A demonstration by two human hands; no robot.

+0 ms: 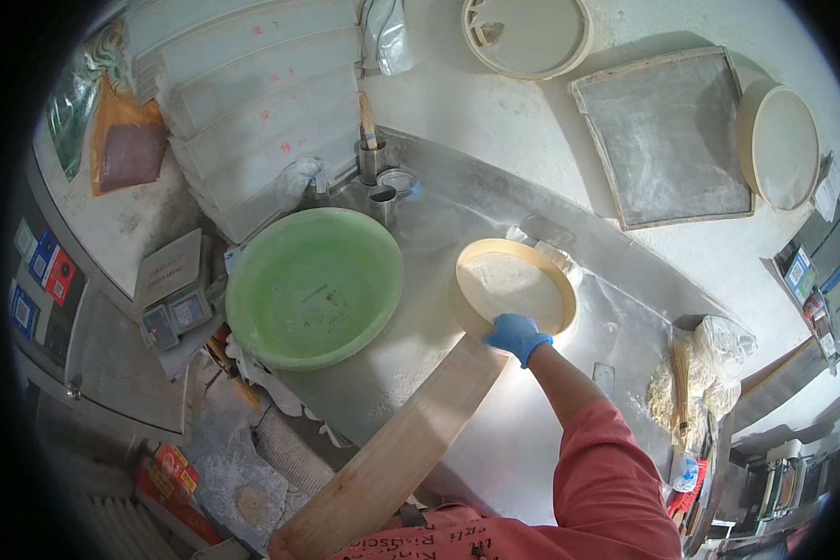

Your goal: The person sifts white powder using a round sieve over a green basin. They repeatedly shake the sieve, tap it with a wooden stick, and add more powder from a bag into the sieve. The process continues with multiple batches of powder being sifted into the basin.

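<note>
In a blue glove, my right hand (518,337) grips the near rim of a round sieve (467,308) with a pale wooden hoop. White powder lies over the sieve's inside. A long wooden board (420,427) slants from the lower edge of the view up to the sieve, its far end meeting the hoop's near side. Beside the board's near end only a sliver of my left hand or arm (278,544) shows; its fingers are hidden. To the left of the sieve stands a wide green plastic basin (315,280) with a little powder on its inner surface.
The steel worktop (511,448) is dusted with powder. Steel cups (383,208) and a brush (368,122) stand behind the basin, near stacked plastic boxes (231,105). A digital scale (182,315) sits left. A straw whisk (681,385) and plastic bags (724,350) lie right; sieves (780,147) hang on the wall.
</note>
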